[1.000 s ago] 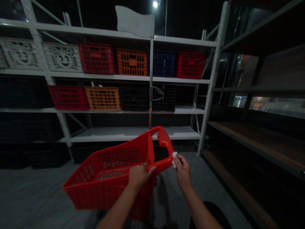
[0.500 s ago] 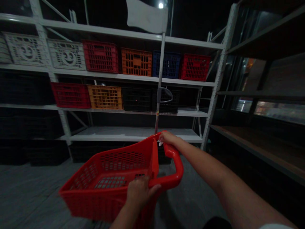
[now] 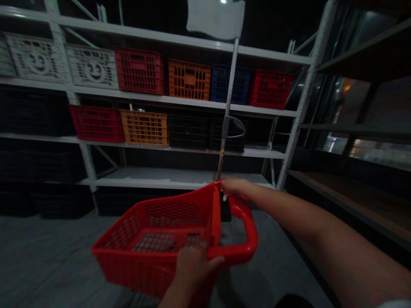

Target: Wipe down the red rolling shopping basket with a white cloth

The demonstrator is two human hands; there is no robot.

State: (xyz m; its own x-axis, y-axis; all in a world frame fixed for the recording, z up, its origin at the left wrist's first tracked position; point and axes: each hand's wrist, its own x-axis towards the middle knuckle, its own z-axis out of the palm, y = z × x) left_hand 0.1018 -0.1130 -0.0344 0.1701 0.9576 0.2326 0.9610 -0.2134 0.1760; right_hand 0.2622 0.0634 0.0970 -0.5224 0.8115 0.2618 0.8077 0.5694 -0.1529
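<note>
A red plastic shopping cart (image 3: 154, 267) with perforated sides stands in front of me, its basket pointing left. My left hand (image 3: 194, 261) is closed over the near rim beside the handle, thumb lying along the handle's base. At the far side, my right hand (image 3: 231, 187) grips the rim where the red handle (image 3: 252, 233) begins; its fingers are partly hidden and a small whitish bit shows below them. A pole (image 3: 229, 92) with a grey loop grip (image 3: 236, 127) rises from the cart's far corner and carries a white flag (image 3: 215, 19).
White metal shelving (image 3: 180, 100) spans the back, with an orange crate (image 3: 189, 79), a blue crate (image 3: 230, 84), a yellow crate (image 3: 144, 127) and several red, white and black ones. Another rack (image 3: 359, 196) stands close on the right. Grey floor (image 3: 48, 256) extends left of the cart.
The cart, its flag pole and both hands have shifted slightly to the right in view. Both hands keep their hold. The shelves appear a little higher and shifted.
</note>
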